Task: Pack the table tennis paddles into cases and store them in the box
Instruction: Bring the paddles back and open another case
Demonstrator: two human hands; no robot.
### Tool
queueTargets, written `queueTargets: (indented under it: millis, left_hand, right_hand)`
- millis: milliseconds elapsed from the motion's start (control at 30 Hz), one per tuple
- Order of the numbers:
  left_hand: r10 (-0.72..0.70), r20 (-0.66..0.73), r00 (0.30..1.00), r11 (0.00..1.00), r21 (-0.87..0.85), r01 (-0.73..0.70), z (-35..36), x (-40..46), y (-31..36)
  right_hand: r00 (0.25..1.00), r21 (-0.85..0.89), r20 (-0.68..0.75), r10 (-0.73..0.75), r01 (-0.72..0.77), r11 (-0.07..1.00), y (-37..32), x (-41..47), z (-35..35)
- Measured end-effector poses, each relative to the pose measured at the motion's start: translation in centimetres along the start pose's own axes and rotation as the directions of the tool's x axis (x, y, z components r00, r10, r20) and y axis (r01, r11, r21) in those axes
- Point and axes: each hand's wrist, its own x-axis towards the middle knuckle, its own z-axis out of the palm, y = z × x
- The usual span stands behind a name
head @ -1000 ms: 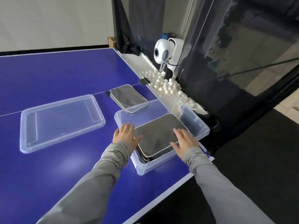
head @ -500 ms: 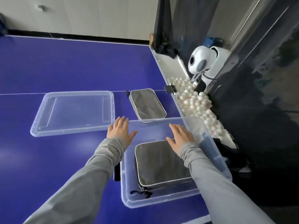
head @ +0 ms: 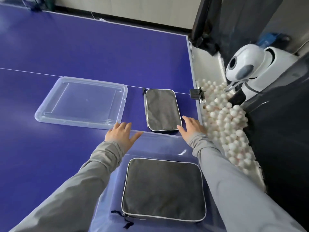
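clear box [head: 107,195] nearest, one zipped grey case [head: 163,190] lying flat inside. left hand [head: 121,135] and right hand [head: 192,127] both spread flat-fingered over the box's far rim, holding nothing. second case [head: 163,109] flat on the table [head: 83,51] just beyond, between the hands. looks light, soft fabric over a stiff paddle; best gripped by both long edges. lid [head: 82,101] to the left.
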Motion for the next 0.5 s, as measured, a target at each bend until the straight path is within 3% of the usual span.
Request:
queueTargets:
  millis: [233, 500]
  left_hand:
    - [-0.058, -0.051, 0.997, 0.991, -0.123, 0.051, 0.5, 0.2, -0.2]
    - [-0.048, -0.122, 0.991, 0.994, -0.102, 0.036, 0.3, 0.2, -0.1]
  right_hand:
    - [0.98, 0.106, 0.149, 0.128, -0.144, 0.984, 1.3, 6.7, 2.2]
    - [0.922, 0.089, 0.286, 0.259, -0.295, 0.952, 2.8, 12.2, 5.9]
